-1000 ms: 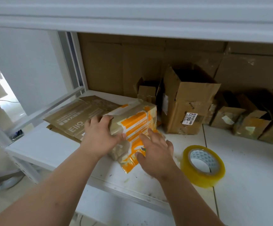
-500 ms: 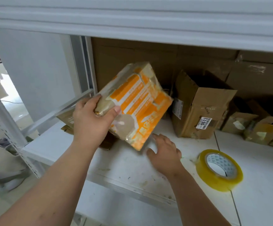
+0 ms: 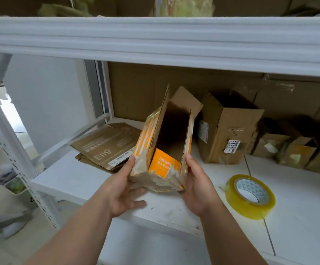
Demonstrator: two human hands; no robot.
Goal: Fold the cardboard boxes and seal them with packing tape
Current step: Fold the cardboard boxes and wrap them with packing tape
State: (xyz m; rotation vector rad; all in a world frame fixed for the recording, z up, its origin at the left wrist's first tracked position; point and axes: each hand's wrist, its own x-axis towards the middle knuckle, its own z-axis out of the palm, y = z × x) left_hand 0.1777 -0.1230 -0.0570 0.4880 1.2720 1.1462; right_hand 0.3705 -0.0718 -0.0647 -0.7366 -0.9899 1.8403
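Observation:
An orange-and-white printed cardboard box [image 3: 145, 142] is held above the white shelf [image 3: 298, 197], spread open with its dark inside facing me and its flaps standing up. My left hand [image 3: 123, 190] grips its left lower corner, thumb on the side wall. My right hand [image 3: 198, 184] grips its right lower edge, thumb along the right wall. A roll of yellowish packing tape [image 3: 250, 196] lies flat on the shelf to the right of my right hand.
Flattened brown cartons [image 3: 105, 144] lie at the shelf's left end. A brown open box with a 0613 label [image 3: 227, 129] stands behind, with several small open boxes [image 3: 296, 150] to its right. An upper shelf beam [image 3: 155, 41] runs overhead. A perforated post [image 3: 8, 142] stands at left.
The box went from lying closed on the shelf to being lifted by my left hand. Now both hands hold it spread open, its opening turned toward me.

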